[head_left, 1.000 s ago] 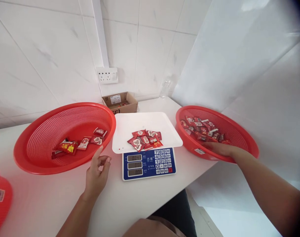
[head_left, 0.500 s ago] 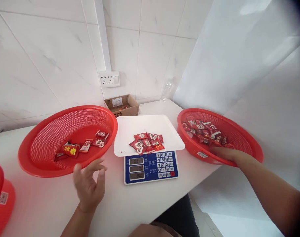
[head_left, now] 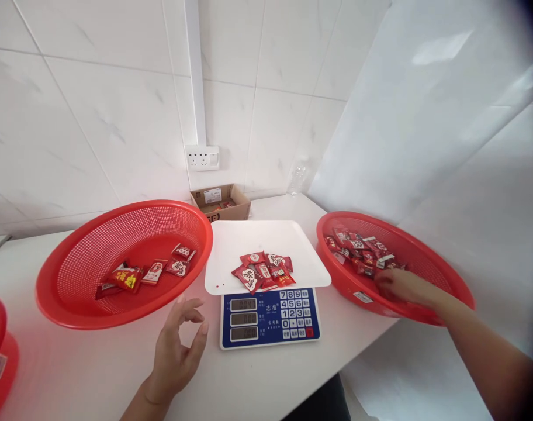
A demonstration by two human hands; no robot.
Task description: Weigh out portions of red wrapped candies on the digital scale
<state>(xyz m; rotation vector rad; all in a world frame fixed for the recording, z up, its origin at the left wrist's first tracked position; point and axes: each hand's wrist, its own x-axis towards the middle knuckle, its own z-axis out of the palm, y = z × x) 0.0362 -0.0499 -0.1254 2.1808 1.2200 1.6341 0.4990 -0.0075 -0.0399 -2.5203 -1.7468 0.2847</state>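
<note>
Inside mesh plastic bskt, R grip, state unclear, amid shiny pkts; L grip spread.

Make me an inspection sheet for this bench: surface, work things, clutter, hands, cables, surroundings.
Surface: smooth white tabletop.
Work things: blue-and-white electronic scale, red wrapped packets on its white rectangular tray; round red plastic left basket and right basket, both holding similar packets.
Clutter: open brown cardboard box and clear plastic bottle near the wall; red plastic ware cut off at the left edge.
Hands: left hand open beside left basket; right hand inside right basket, grip unclear.
Cables: nothing seen.
Surroundings: pale tiled wall, white socket panel.
</note>
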